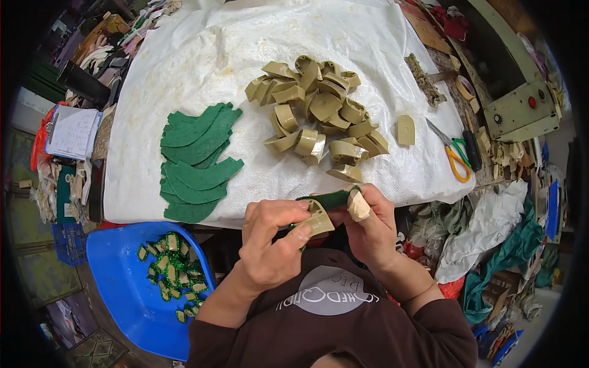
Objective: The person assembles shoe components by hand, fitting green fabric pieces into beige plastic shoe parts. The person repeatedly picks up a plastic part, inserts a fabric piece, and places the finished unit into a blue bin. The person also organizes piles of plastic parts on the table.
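A tan shoe heel (320,223) is in the left hand (267,242) grip, near the tabletop's (184,73) six o'clock edge. The right hand (375,232) pinches a green cloth strip (333,200). More heels (324,107) sit at twelve o'clock, green cloth pieces (197,175) at ten, a blue tub (119,270) at eight, scissors (456,164) at two.

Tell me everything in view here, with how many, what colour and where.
sheet: one, white, centre
tan pieces: uncountable pile, tan, mid-sheet
loose piece: one, tan, right of pile
cloths: several overlapping, green, sheet's left
scissors: one, orange-and-green handles, sheet's right edge
tub: one, blue, lower left
glittery pieces: many, green and tan, in tub
clipboard: one, white paper, far left
control box: one, pale green, far right
bags: several, mixed, lower right
held piece: one, tan, left hand
strip: one, green, between hands
shirt: one, brown, bottom
left hand: one, bare, lower centre
right hand: one, thumb covered, beside it
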Tool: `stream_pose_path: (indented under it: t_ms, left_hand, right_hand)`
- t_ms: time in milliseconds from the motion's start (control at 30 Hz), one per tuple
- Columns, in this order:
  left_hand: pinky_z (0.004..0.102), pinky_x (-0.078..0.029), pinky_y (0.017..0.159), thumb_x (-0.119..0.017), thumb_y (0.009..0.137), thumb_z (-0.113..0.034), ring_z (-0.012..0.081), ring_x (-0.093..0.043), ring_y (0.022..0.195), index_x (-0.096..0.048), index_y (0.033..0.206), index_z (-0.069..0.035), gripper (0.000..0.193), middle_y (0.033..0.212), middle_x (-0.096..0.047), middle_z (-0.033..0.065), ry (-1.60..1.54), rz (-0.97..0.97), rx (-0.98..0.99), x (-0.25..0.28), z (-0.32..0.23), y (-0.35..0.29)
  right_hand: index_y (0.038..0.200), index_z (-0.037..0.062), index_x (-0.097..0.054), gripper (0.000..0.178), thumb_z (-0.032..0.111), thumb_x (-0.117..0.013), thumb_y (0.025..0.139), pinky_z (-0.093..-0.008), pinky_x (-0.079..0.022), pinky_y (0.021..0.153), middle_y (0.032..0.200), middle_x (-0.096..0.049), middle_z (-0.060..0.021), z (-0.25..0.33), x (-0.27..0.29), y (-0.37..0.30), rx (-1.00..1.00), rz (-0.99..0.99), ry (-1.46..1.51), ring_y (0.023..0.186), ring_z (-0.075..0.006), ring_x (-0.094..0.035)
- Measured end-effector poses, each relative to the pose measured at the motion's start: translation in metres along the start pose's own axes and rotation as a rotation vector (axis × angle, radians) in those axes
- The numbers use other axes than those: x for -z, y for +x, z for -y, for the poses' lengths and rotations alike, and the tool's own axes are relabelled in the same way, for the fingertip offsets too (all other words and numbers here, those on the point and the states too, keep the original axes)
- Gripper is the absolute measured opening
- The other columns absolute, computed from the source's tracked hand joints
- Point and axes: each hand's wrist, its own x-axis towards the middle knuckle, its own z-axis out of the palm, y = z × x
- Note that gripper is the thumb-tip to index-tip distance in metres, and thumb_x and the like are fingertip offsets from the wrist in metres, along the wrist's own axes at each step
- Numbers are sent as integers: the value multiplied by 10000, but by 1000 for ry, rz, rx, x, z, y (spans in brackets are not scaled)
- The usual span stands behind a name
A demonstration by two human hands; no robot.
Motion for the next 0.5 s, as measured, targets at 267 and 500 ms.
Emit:
stream_pose_path:
  t_ms: [267,500]
  left_hand:
    - [329,-348,514,-619,713,-2,235,-534,649,-523,786,-54,131,796,-537,98,282,72,-76,-7,-7,10]
    - [342,-362,539,-605,676,24,237,-504,656,-511,764,-47,147,793,-535,89,253,166,-17,-3,0,15]
  right_hand:
    - [1184,-10,-579,333,137,-460,910,-239,-482,685,1009,-661,-105,15,0,1,52,183,-508,784,-137,-629]
    - [1162,-43,-543,351,196,-489,910,-303,-504,827,1039,-630,-131,28,-5,9,-22,252,-860,958,-181,-628]
